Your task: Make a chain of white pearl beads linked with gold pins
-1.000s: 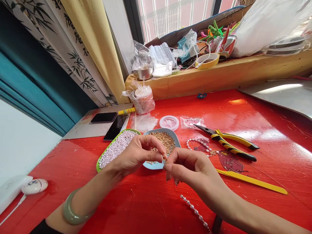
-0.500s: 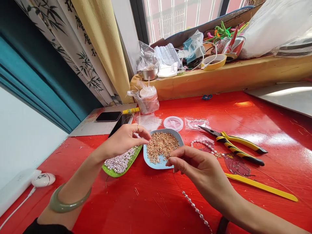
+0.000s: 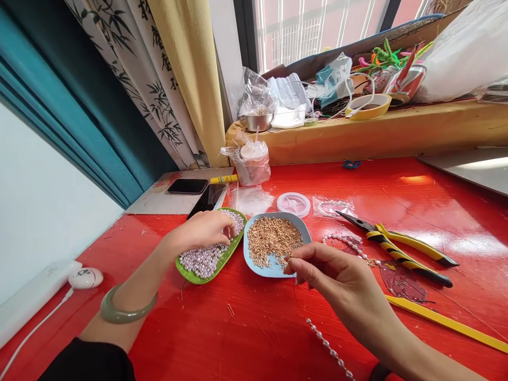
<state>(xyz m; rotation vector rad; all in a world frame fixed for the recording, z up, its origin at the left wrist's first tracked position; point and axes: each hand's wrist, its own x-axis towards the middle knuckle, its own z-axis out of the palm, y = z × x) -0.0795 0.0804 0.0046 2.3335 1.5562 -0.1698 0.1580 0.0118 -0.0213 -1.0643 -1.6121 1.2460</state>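
My left hand [image 3: 202, 230] reaches into the green leaf-shaped dish [image 3: 222, 259] of white pearls [image 3: 202, 260], fingertips pressed among them; whether it pinches a pearl is hidden. My right hand [image 3: 337, 278] hovers at the near edge of the blue dish [image 3: 273, 270] of small gold beads [image 3: 272, 241], thumb and forefinger pinched on a thin wire. A strand of strung pearls [image 3: 329, 353] trails from under that hand toward me. A green bangle [image 3: 125, 312] sits on my left wrist.
Yellow-handled pliers [image 3: 400, 248], a yellow strip [image 3: 448, 323] and a short pearl strand [image 3: 349, 243] lie right of the dishes on the red table [image 3: 238, 338]. Behind are a thread spool [image 3: 293, 203], plastic bags, two phones [image 3: 188, 186], and a cluttered window ledge [image 3: 357, 132]. A mouse [image 3: 85, 277] sits far left.
My left hand left the right hand's fingertips and moved left onto the pearl dish. My right hand stayed near the blue dish, still pinching. The view shifted left.
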